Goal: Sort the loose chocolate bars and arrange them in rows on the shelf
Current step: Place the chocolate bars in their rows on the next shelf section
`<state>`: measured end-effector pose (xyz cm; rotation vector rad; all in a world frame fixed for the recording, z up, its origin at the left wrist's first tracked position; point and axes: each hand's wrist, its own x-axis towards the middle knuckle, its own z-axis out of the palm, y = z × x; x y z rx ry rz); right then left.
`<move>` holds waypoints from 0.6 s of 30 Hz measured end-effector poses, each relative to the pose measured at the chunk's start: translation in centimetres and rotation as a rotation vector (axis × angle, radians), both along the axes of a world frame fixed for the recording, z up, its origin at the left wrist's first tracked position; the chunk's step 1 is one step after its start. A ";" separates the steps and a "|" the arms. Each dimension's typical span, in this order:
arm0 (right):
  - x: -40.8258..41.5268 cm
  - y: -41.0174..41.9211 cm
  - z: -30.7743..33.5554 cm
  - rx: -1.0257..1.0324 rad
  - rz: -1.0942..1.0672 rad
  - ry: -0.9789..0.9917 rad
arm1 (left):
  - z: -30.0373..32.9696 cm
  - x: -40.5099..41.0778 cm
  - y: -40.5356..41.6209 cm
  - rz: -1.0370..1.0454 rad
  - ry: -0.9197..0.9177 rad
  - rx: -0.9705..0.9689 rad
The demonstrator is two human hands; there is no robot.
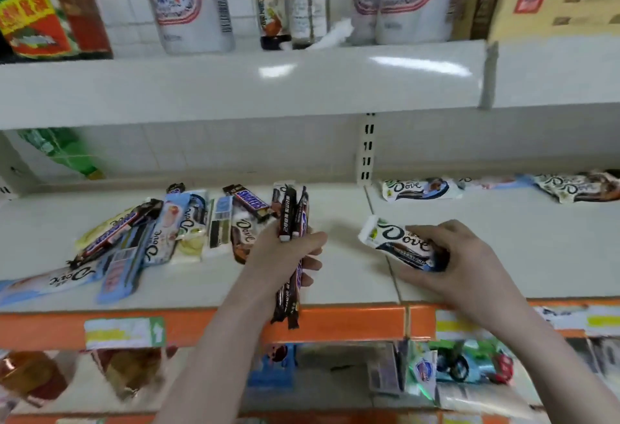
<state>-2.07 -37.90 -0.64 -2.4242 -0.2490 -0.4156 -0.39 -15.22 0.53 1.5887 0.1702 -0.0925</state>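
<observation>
Right hand [459, 256] grips a white-wrapped Dove chocolate bar [397, 244] low over the white shelf [352, 276], long axis running left-right w/ a slight tilt. Matching Dove bars [419, 189] lie at the back right, beyond it. Left hand [285, 252] clutches a bundle of dark brown Snickers bars [293, 222], upright, beside the loose pile of mixed bars [151, 232].

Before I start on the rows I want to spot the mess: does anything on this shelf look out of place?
Yes: the pile of bars at the shelf's left lies jumbled, Snickers and Dove mixed, overlapping at odd angles. The Dove bars at the back right lie flat, apart.
</observation>
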 end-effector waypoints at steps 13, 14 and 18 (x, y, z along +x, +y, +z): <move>3.8 -19.3 0.8 -0.188 0.276 -0.030 | -0.1 2.6 -22.0 -0.037 0.087 -0.027; 4.0 -19.5 0.7 -0.188 0.299 -0.025 | -0.1 2.6 -22.2 -0.024 0.092 -0.025; 4.7 -19.9 0.2 -0.128 0.384 0.000 | 0.0 2.5 -21.8 0.061 0.098 -0.032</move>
